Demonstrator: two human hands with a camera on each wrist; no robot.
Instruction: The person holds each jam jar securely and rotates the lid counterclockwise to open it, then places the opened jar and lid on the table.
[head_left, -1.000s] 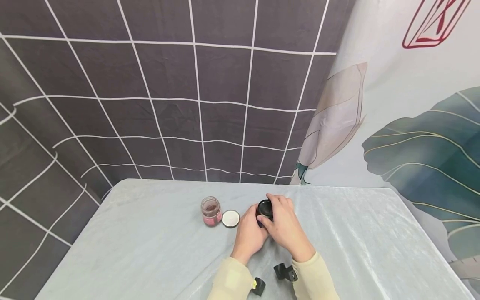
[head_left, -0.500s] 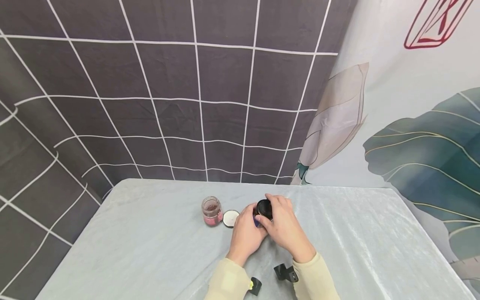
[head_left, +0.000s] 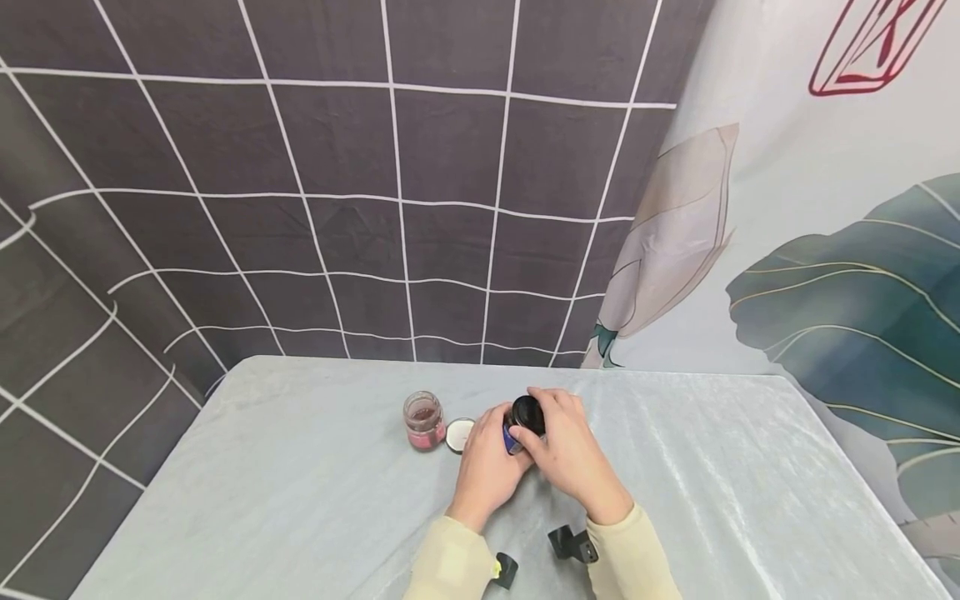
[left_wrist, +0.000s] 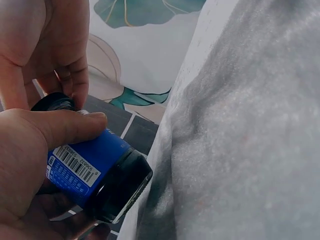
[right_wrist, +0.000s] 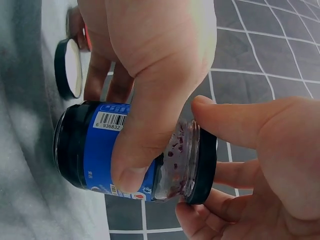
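My left hand grips the body of a glass jar with a blue label and dark contents, its thumb across the label. The fingers of my right hand pinch the black lid at the jar's mouth. Clear glass with dark specks shows below that lid in the right wrist view. The jar's base hangs just over the cloth in the left wrist view. Left of my hands stands an uncovered glass jar with a pinkish-red label. Beside it lies a loose lid, white inside up, partly hidden by my left hand.
A pale grey cloth covers the table. Its far edge meets a dark curtain with a white grid, and a leaf-patterned curtain hangs at the right. Black camera mounts sit at both wrists.
My left hand has shifted slightly left round the jar, so more blue label shows and more of the loose lid is covered. The right hand stays on the black lid.
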